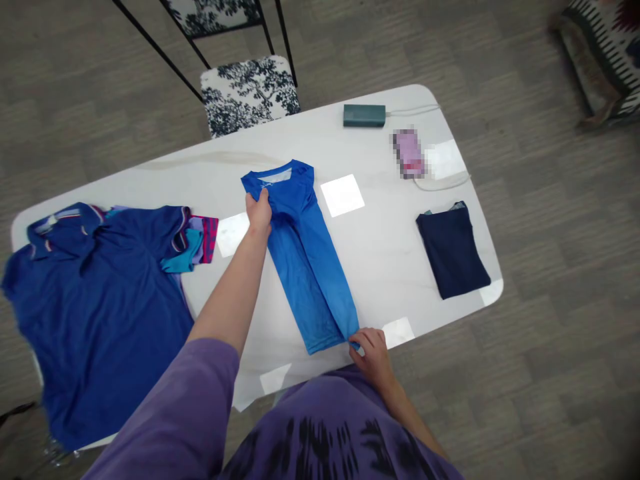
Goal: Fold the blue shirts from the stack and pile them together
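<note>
A bright blue shirt [295, 253] lies lengthwise on the white table, its sides folded inward into a narrow strip with the neckline at the far end. My left hand [259, 212] grips it close to the neckline, on its left side. At the near end, the fingers of my right hand [371, 350] pinch the right corner of the hem. Left of my left forearm, a dark blue polo shirt [115, 300] is spread on top of other garments, whose teal sleeve [183, 253] and pink-striped sleeve [210, 239] stick out beneath it.
A folded navy garment [453, 250] rests at the table's right end. Beyond it are a blurred-out pink phone [410, 155] and a dark green power bank [364, 116], each with a white cable. A patterned chair [250, 93] stands against the far edge of the table [390, 267].
</note>
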Demonstrator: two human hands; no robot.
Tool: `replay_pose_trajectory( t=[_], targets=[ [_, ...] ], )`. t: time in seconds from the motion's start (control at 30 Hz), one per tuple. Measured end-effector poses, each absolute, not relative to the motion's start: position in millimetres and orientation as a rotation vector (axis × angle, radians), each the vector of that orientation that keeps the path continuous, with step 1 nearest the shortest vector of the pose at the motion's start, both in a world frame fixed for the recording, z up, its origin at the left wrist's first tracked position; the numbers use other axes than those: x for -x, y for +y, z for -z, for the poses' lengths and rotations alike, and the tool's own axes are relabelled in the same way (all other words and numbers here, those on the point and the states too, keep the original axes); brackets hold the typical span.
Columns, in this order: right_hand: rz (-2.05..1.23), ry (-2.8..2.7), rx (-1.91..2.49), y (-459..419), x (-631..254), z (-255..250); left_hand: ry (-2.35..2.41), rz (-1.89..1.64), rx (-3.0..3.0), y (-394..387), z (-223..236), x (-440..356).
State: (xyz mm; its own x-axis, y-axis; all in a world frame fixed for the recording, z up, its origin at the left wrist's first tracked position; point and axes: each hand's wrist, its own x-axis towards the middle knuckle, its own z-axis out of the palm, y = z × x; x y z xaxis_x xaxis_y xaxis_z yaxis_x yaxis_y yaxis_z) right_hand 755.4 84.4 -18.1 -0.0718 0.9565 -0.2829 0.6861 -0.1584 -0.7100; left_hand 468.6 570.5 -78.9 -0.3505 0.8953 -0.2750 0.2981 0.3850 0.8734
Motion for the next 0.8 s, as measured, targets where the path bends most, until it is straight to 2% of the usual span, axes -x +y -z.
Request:
replay_pose_trajectory(
  t=[0.13, 0.3, 0.47, 0.63, 0.8],
  targets=[
    [-1.177, -1.831, 1.860, 81, -740, 27, 2.052, -0.817, -1.038, 548, 83, -429],
    [-1.162, -1.885, 1.868, 86, -727, 37, 2.143, -0.625, -1.460, 549, 63, -416],
    [-1.062, -1.783, 1.988, 87, -724, 45, 1.877, -0.585, -1.703, 617, 50, -462],
    [-0.939, -1.640, 2.132, 94, -727, 57, 1.756, -0.419, -1.781, 689, 68, -533],
    [-0.955, -1.600, 2.138, 96, -736, 68, 1.846, -0.285, -1.760, 718, 90, -565]
  ],
)
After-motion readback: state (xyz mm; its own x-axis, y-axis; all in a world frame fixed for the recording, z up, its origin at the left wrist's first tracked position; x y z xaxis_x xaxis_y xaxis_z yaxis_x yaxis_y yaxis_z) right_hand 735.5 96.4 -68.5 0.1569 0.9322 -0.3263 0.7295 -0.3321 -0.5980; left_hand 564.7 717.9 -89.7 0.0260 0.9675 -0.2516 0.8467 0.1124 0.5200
